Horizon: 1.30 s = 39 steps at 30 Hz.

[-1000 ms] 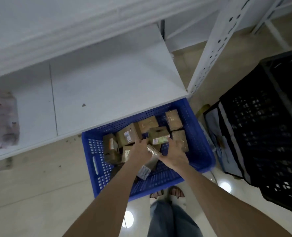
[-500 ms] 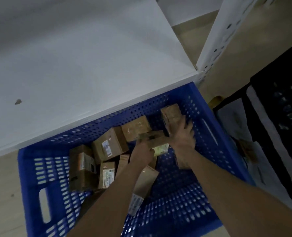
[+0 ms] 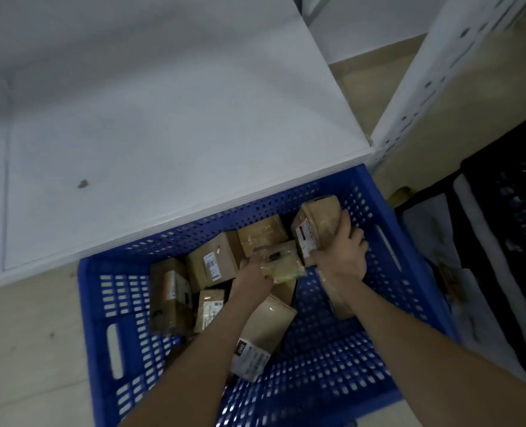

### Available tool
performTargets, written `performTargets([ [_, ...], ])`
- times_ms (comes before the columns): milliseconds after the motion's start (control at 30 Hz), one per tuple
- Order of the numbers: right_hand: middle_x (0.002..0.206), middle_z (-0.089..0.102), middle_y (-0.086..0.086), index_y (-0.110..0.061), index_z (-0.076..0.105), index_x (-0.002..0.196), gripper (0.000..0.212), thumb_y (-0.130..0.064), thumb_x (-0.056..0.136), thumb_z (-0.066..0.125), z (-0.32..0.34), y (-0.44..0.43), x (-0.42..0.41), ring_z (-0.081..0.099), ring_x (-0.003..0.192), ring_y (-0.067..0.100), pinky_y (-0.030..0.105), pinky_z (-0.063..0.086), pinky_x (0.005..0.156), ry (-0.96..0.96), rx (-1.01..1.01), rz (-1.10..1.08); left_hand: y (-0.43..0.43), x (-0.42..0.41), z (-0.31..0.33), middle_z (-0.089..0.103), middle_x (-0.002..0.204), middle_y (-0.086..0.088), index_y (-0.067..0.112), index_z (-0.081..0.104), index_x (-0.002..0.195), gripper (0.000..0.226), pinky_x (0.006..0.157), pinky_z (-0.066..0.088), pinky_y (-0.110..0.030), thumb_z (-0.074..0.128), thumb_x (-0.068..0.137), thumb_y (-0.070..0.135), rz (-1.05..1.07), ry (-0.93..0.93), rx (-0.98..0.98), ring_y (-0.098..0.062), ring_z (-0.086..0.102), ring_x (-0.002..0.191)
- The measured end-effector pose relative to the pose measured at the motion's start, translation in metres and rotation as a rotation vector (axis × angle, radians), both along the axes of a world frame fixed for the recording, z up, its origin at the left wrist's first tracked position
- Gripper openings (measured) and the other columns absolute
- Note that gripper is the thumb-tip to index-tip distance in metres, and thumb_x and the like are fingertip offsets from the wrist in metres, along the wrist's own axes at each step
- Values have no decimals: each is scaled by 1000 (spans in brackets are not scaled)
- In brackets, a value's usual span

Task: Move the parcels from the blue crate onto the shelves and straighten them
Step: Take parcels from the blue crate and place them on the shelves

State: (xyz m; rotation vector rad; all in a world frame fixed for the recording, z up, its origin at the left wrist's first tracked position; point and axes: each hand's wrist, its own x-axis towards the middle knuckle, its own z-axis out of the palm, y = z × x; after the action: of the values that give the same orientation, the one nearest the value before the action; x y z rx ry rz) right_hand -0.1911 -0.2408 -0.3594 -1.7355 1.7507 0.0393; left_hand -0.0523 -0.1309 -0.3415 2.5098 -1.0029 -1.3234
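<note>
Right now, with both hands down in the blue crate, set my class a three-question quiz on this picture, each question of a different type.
1. True or false: the left hand holds nothing.
2. The far-right parcel gripped by the right hand is: A) on the white shelf; B) inside the blue crate; C) on the floor.
3. Fill in: the neighbouring crate on the right is coloured ___.
Key: 1 false, it grips the green-edged parcel; 2 B; 3 black.

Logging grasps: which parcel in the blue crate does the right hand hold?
The tilted parcel by the blue crate's far right corner; the right hand grips its right side.
</note>
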Motion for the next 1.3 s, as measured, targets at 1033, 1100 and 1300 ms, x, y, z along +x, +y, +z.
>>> performTargets([
  [1033,110,65,8,-18,59,97,23,-35,81,64,512,99,28,59,104,21,35,50,84,-833,623,-441,143,39,514,65,104,-11,16,57,118,44,82,55,-42,56,88,49,1040,457,-469,-30,62,95],
  [1100,117,64,9,-16,57,116,44,-41,82,68,530,101,26,61,107,24,37,54,84,-916,611,-420,146,32,533,67,102,-9,14,61,116,41,82,56,-43,58,88,45,1057,483,-547,-32,64,98],
  [1300,135,51,11,-25,26,148,123,-70,45,76,573,124,20,54,115,32,51,48,87,-855,786,-94,155,20,582,67,102,-5,23,57,100,18,67,55,-33,57,92,38,1073,450,-770,-23,65,93],
])
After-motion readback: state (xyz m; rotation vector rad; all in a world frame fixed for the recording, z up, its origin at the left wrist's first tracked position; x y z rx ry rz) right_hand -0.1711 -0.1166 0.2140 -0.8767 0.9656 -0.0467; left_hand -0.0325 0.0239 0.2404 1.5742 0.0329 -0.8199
